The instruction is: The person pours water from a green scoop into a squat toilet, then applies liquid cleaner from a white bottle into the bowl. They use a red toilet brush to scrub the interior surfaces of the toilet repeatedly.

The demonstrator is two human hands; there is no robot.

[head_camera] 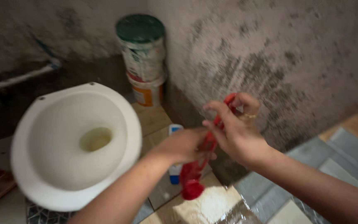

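Note:
A red plastic bottle [193, 176] with a red cap hangs upside down in front of me, its cap end pointing at the floor. My left hand [183, 145] wraps around its middle. My right hand [235, 128] grips its upper red end, fingers curled, a ring on one finger. Both hands are right of a white toilet bowl [125, 108], which has no seat and holds a little yellowish water. A white and blue bottle [174, 132] stands on the floor behind my left hand, partly hidden.
Two stacked paint tubs [143, 58], the top one with a green lid, stand in the corner against a stained grey wall [270, 49]. A white pipe [17, 76] runs along the left wall. Tan and grey tiles [340, 153] cover the floor.

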